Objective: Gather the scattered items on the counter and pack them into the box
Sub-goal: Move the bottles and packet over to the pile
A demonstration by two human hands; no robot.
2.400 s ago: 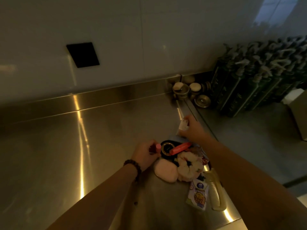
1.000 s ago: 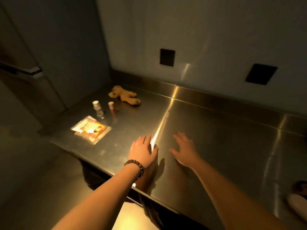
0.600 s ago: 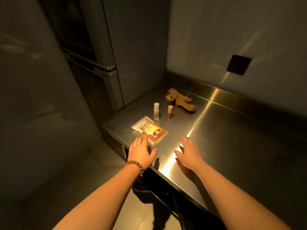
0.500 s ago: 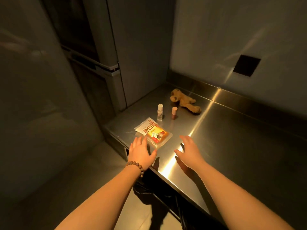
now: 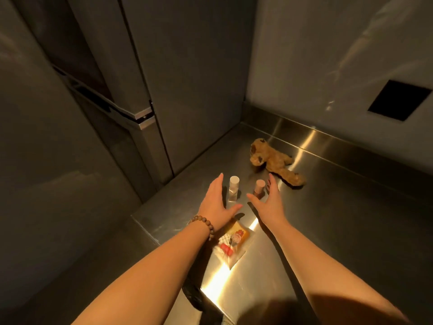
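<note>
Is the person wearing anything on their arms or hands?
Yes, one thing. The left hand has a bracelet of round brown beads around its wrist. The right hand wears nothing. Both forearms are bare, with no sleeves showing, no gloves, and no rings that I can make out.

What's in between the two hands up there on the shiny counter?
Two little bottles stand between the left hand and the right hand: a clear white-capped bottle by the left and a short pink bottle by the right, seen in the head view.
</note>
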